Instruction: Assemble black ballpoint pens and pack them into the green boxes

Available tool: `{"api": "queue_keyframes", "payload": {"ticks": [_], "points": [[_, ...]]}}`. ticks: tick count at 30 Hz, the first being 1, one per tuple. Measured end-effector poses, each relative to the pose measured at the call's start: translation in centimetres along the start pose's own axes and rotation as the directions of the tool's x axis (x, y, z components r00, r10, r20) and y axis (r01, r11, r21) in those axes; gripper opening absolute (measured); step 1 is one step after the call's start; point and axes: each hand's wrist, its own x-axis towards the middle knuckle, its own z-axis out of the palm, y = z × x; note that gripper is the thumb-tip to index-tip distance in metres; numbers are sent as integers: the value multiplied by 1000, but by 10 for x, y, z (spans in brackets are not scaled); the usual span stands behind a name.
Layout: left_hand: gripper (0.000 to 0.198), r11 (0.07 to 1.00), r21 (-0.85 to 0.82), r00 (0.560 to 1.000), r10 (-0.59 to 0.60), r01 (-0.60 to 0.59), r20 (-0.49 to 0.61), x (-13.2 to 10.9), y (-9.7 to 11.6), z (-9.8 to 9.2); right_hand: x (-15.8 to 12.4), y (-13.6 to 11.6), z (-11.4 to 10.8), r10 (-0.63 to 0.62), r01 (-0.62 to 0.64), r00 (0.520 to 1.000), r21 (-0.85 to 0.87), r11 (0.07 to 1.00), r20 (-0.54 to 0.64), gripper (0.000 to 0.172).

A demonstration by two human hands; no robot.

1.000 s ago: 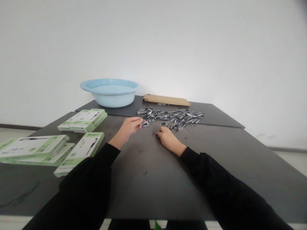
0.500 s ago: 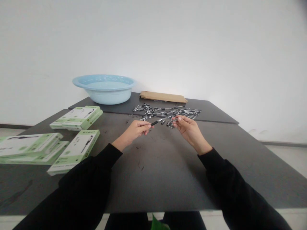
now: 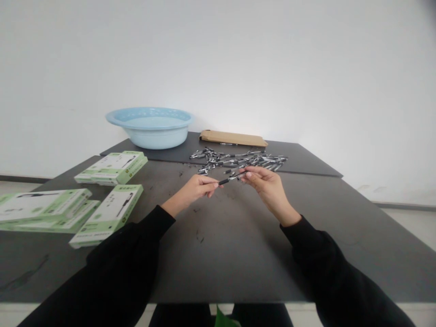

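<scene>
My left hand is closed in a pinch on a pen, whose black grip and silver tip point right toward my other hand. The fingertips of my right hand are pinched on a small piece, apparently a pen cap, largely hidden by the fingers. The pen's tip is at or just inside this piece; I cannot tell how far. Just beyond both hands lies a loose pile of pens and black-and-clear pen parts, partly covered by my right hand.
Green-and-white pen boxes lie on the left: a stack, a single box and more at the edge. A light blue basin and a flat brown cardboard piece are at the back of the dark table, near the wall.
My hands have come closer together. The pen in my left hand has moved right and slightly down, so its tip now meets the piece in my right hand.
</scene>
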Motion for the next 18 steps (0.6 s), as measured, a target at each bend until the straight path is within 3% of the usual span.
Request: {"api": "queue_keyframes", "payload": {"ticks": [18], "points": [[38,999,39,1000,-3,3,19,-2,0,8,-6,8,10,26,-17,997,-112,994,71,26]]}}
